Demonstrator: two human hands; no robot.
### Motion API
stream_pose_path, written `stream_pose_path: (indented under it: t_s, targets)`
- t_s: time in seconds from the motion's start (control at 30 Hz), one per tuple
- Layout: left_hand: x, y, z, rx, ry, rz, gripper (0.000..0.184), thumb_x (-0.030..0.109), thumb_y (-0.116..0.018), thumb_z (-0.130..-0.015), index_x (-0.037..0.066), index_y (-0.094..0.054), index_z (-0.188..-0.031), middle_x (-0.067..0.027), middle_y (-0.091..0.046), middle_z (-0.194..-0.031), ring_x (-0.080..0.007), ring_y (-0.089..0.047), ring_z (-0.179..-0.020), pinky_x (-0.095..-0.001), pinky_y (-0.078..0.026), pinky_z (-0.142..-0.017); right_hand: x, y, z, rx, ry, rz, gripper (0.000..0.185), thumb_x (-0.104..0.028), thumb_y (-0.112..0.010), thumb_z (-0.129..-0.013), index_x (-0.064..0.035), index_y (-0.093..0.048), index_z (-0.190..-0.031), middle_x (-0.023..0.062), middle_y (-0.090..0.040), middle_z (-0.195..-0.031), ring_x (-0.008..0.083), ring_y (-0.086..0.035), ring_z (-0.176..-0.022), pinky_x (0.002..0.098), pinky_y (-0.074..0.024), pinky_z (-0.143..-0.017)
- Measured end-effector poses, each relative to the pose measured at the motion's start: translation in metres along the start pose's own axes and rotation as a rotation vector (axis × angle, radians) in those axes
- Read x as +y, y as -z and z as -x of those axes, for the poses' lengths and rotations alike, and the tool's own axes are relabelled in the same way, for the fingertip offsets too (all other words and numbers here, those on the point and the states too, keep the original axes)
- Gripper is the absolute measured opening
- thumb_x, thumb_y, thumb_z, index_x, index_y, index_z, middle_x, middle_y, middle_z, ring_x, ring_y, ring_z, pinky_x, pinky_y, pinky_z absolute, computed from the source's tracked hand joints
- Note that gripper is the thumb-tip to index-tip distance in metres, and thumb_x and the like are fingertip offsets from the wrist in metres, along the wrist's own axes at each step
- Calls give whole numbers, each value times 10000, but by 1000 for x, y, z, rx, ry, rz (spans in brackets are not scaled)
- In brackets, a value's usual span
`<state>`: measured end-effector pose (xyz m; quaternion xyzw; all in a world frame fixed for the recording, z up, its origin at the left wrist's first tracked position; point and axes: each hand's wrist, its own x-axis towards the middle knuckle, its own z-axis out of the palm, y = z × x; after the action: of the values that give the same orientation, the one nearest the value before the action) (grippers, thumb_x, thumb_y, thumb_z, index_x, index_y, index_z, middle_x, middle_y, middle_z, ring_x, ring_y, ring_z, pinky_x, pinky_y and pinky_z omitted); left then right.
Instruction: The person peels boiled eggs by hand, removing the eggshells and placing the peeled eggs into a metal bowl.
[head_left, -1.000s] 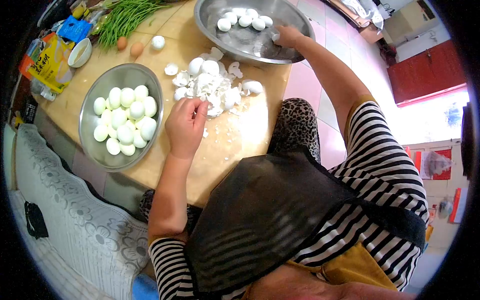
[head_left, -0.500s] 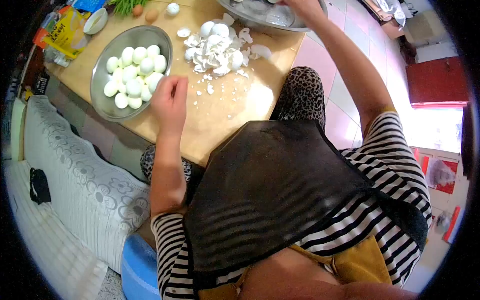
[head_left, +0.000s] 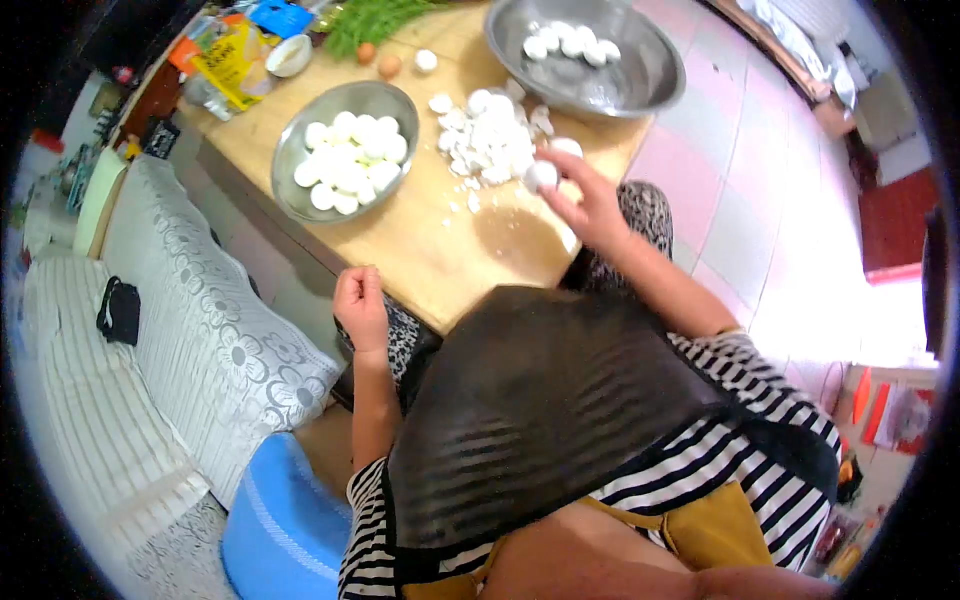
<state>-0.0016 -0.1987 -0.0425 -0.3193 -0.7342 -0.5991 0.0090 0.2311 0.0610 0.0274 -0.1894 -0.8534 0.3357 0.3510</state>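
My right hand (head_left: 590,205) is closed round a white egg (head_left: 541,176), held between thumb and fingers just in front of a heap of broken eggshells (head_left: 490,135). My left hand (head_left: 361,300) is curled into a loose fist at the table's near left edge, with nothing visible in it. Beyond it, a steel bowl (head_left: 288,190) holds many smooth peeled eggs (head_left: 345,155). Farther back on the right, a larger steel basin (head_left: 640,85) has several white eggs (head_left: 570,42) along its far side.
On the wooden table (head_left: 430,265) lie two brown eggs (head_left: 389,66), a white egg (head_left: 425,61), green herbs (head_left: 370,22), a small white bowl (head_left: 289,56) and a yellow packet (head_left: 232,65). A blue stool (head_left: 280,520) and a covered sofa (head_left: 215,330) stand at left.
My right hand has come from the basin to the shell heap, now with an egg in it. My left hand has drawn back from the peeled-egg bowl toward me. The view has shifted.
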Motion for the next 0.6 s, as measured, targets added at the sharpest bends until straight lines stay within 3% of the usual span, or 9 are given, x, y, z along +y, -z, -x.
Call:
stream_pose_path:
  t_s: [0.07,0.13,0.3,0.47,0.57,0.6]
  targets:
    - [19,-4,-3,-81,-64,-165,138,93,-618,-890,2,-583,-793,-56,-562,-722,-130,-516,-653,-261,-424,-622,8,-12,9,-6,136,65,407,-88,-647,-816,-69,-594,-1218,182,-634,-1078,324,-612,-1008,381,-488,-897]
    - [7,-6,-3,-24,-181,-218,136,88,-636,-864,-2,-580,-779,-81,-554,-707,-156,-513,-620,-280,-424,-597,50,-25,29,-296,225,258,401,-72,-643,-787,-82,-602,-1185,183,-616,-1130,342,-600,-1029,400,-490,-894]
    - [9,-5,-2,-39,-115,-185,145,90,-637,-861,-5,-584,-765,-84,-558,-697,-178,-532,-616,-292,-431,-582,34,-30,30,-394,211,250,417,-74,-651,-779,-94,-587,-1190,195,-568,-1213,385,-567,-1073,426,-477,-913]
    - [7,-6,0,-26,-112,-177,141,105,-645,-862,-13,-603,-796,-92,-567,-709,-170,-544,-617,-286,-451,-600,18,-10,15,-116,208,250,447,-18,-632,-774,-103,-583,-1210,197,-544,-1242,388,-529,-1127,445,-453,-950]
    - [7,-5,0,-39,-89,-198,141,107,-651,-858,-12,-609,-794,-92,-575,-713,-168,-552,-619,-280,-456,-603,28,-8,18,-115,271,348,447,-40,-617,-787,-106,-577,-1227,201,-530,-1264,385,-501,-1173,449,-424,-1002]
    - [7,-7,0,-40,-68,-189,144,106,-653,-856,-13,-608,-789,-92,-577,-716,-166,-553,-617,-279,-456,-599,38,-14,25,-259,319,384,453,-63,-611,-803,-108,-562,-1251,200,-528,-1269,384,-486,-1194,447,-396,-1036]
